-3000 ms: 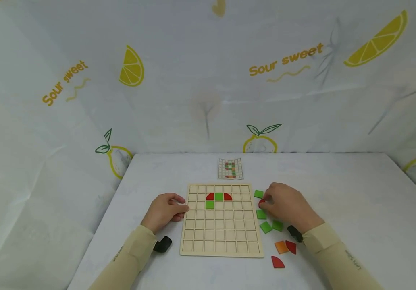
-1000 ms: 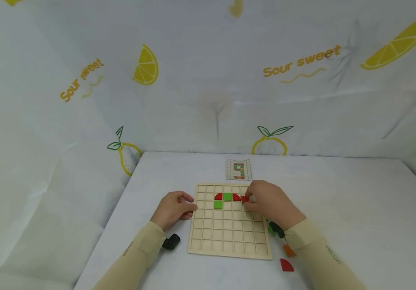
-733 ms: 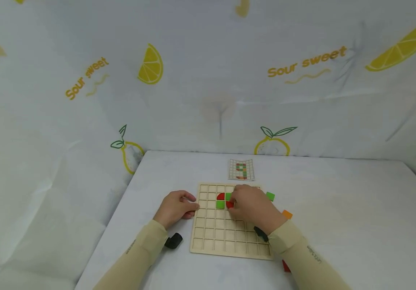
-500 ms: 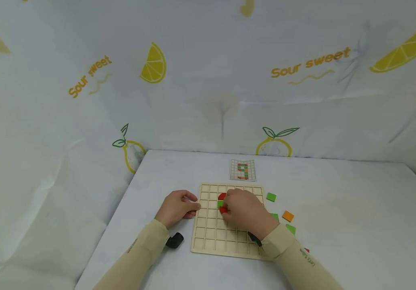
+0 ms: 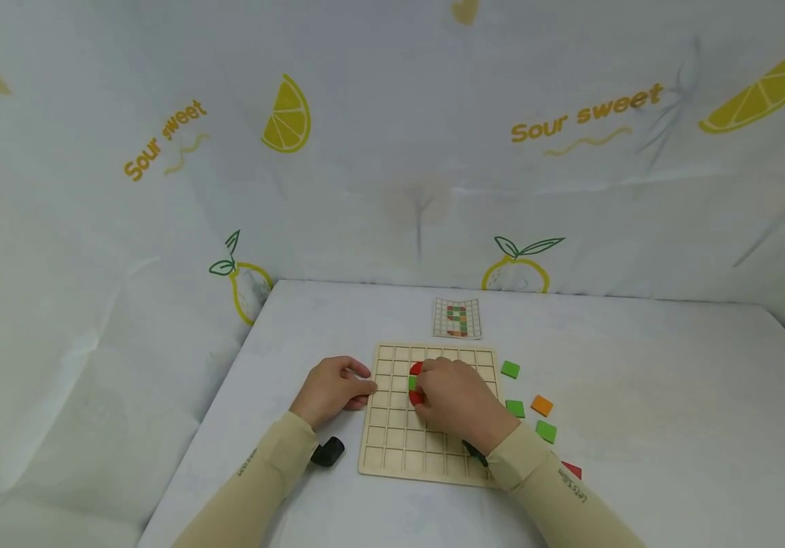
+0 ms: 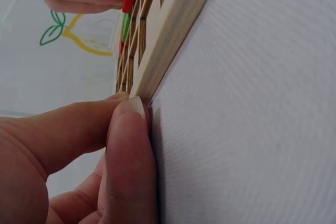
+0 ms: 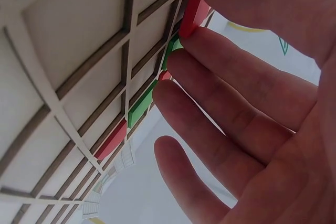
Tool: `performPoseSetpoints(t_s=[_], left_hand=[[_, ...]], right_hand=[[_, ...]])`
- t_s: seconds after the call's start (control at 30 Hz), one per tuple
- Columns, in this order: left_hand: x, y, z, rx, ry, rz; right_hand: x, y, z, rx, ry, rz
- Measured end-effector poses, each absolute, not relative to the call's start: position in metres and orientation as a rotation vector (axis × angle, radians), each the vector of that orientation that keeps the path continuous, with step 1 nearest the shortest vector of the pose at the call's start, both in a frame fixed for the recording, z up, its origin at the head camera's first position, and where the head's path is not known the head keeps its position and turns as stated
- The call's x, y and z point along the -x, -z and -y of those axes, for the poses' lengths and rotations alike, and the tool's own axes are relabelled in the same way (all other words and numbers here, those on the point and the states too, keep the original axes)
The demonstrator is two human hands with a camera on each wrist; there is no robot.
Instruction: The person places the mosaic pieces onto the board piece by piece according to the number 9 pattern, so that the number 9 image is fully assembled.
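Red piece (image 7: 193, 13) pinched — wooden board (image 5: 392, 449) edge steadied

A white table (image 5: 639, 380) fills the lower part of the head view. Behind its far edge and along its left edge hangs a white cloth backdrop (image 5: 392, 190), creased, printed with yellow lemon slices, whole lemons with green leaves, and "Sour sweet" lettering. Light is soft and even.

Our head camera looks down on the whole wooden grid board (image 5: 427, 415); both wrist cameras skim that board, very close.
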State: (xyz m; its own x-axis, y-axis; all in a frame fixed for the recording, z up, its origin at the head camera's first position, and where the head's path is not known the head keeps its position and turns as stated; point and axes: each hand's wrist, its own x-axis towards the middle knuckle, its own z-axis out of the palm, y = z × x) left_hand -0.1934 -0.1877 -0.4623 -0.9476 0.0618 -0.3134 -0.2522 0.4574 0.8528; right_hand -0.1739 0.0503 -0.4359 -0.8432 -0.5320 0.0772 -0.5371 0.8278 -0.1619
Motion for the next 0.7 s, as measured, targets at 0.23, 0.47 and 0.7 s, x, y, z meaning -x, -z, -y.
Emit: performPoseSetpoints(t_s=[0.23, 0.47, 0.7], left_hand=[[0.1933, 0.462, 0.1877, 0.164, -1.485, -2.415], [0.193, 0.4615, 0.1872, 0.169, -1.476, -2.422], [0.1928, 0.461, 0.1872, 0.174, -1.469, -2.424]], right_hand=[[0.1746, 0.4372, -0.0493, -0.856, -0.266, 2.99], [0.1746, 0.4372, -0.0486, -0.832, -0.251, 3.006], [0.1754, 0.436, -0.0493, -0.834, -0.261, 3.003]])
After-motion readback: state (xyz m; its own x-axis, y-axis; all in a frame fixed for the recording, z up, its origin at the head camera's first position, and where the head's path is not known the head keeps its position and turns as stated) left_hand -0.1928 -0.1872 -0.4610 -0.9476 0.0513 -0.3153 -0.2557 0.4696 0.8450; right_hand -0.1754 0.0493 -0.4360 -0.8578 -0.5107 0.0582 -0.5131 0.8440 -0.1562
